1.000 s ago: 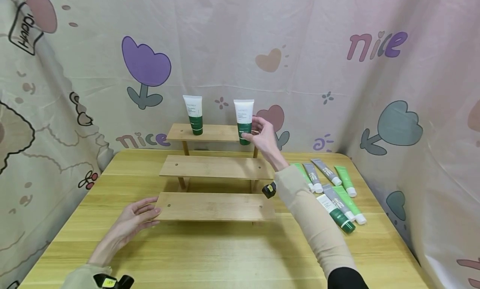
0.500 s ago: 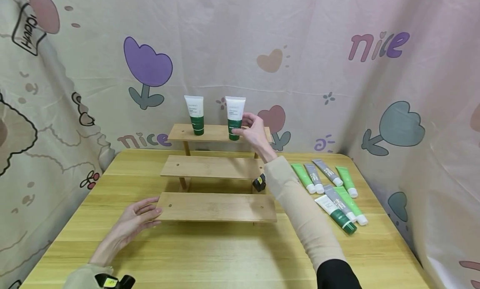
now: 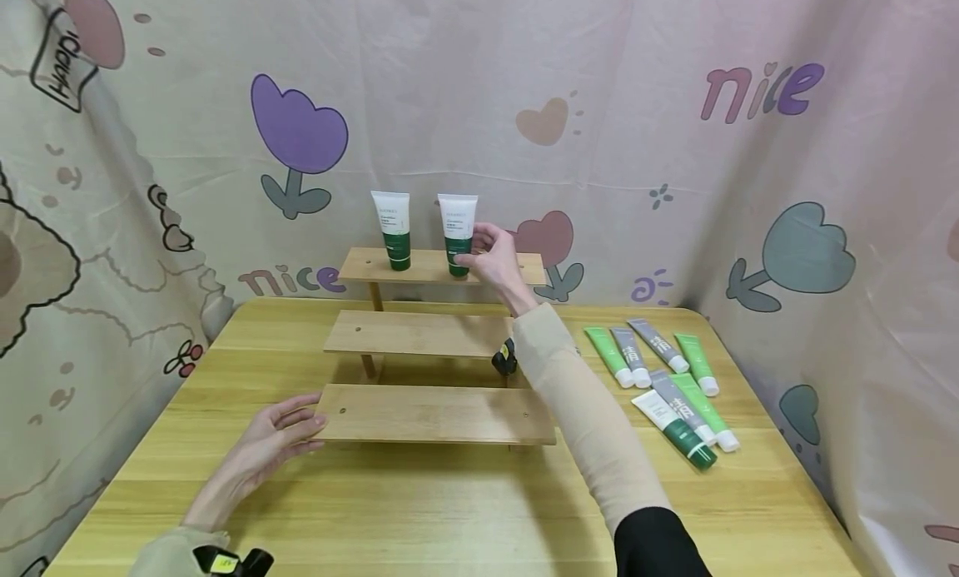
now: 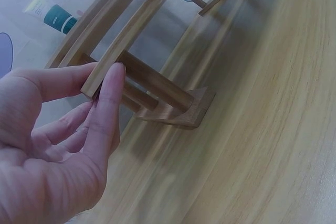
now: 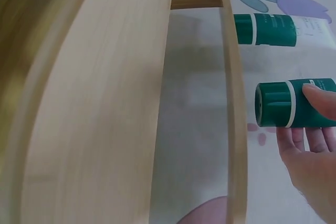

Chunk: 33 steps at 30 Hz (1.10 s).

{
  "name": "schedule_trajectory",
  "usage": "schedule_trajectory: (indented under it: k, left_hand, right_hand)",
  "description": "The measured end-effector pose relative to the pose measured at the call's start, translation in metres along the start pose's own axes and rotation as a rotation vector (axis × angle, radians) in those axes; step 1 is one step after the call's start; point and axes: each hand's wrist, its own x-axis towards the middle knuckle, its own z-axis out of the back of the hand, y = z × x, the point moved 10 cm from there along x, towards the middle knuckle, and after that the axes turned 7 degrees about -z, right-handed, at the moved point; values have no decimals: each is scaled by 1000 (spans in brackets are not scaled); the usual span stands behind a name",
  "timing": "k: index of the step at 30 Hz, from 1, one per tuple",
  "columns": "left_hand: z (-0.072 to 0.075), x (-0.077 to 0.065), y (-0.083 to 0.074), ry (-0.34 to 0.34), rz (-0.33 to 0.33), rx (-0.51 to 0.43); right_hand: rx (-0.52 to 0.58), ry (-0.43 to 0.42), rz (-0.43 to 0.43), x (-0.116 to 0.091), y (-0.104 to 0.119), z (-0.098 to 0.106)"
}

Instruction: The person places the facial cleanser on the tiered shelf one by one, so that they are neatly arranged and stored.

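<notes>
A three-tier wooden shelf stand [image 3: 434, 335] stands on the table. At its lowest board's left end my left hand [image 3: 273, 435] pinches the board between thumb and fingers, as the left wrist view shows on the board edge [image 4: 113, 61]. My right hand [image 3: 496, 261] grips a white and green squeeze tube [image 3: 457, 227], cap down, over the top board. In the right wrist view its green cap [image 5: 275, 104] appears a little apart from the board's edge. A matching tube [image 3: 394, 227] stands upright on the top board to its left.
On the table's right side lie several squeeze tubes: green ones [image 3: 608, 356], grey ones [image 3: 659, 344] and another white and green tube [image 3: 677, 431]. A patterned cloth [image 3: 599, 77] hangs behind the table [image 3: 419, 510].
My right hand has carried the held tube leftward along the top board, closer to the standing tube. The left hand keeps its hold on the lowest board.
</notes>
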Motion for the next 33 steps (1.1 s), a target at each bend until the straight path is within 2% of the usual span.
schedule_trajectory:
  k: [19,33]
  left_hand:
    - [0,0,1,-1,5,21]
    - [0,-1,0,-16,2,-16]
  right_hand:
    - [4,-22,13,15,-8,-9]
    - [-25,-31,11,17,-9,-11]
